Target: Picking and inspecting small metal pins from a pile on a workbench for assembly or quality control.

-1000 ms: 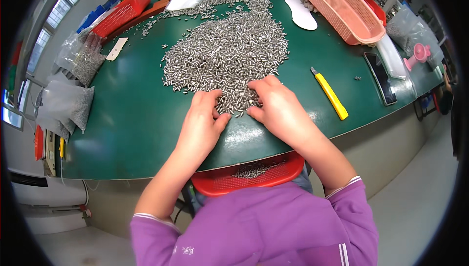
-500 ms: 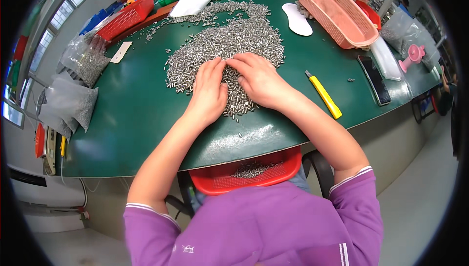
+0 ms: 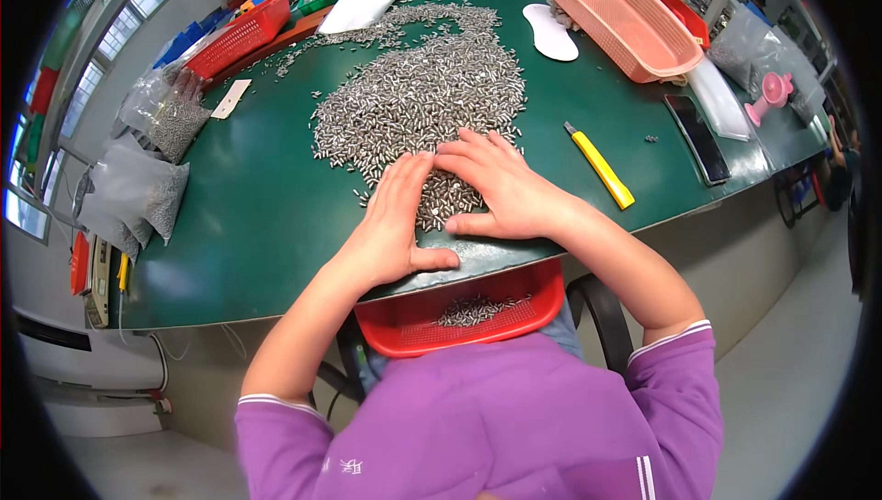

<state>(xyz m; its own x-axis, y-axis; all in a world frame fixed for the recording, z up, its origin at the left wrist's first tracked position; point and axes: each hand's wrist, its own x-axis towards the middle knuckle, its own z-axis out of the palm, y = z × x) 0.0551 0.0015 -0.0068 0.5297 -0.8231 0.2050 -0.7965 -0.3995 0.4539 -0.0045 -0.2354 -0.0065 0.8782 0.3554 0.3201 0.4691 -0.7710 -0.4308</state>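
Small silvery metal pins [image 3: 418, 87] lie in a broad heap on the green table. My left hand [image 3: 397, 224] rests at the heap's near side, fingers stretched out and thumb pointing inward. Opposite it, my right hand [image 3: 501, 190] lies with fingers extended and thumb spread. The fingertips of both hands almost meet, and a small batch of pins is enclosed between the palms near the table edge. Below that edge, a red plastic basket [image 3: 413, 342] on my lap contains some pins.
A yellow utility knife [image 3: 602, 168] and a phone [image 3: 696, 140] lie on the right. Behind them are a pink basket [image 3: 625, 18] and a white insole-shaped piece [image 3: 551, 33]. Plastic bags of pins [image 3: 165, 192] and a paper tag [image 3: 231, 99] are at left.
Both hands have slid toward me, drawing pins from the heap nearer the table edge. My thumbs have spread away from the fingers.
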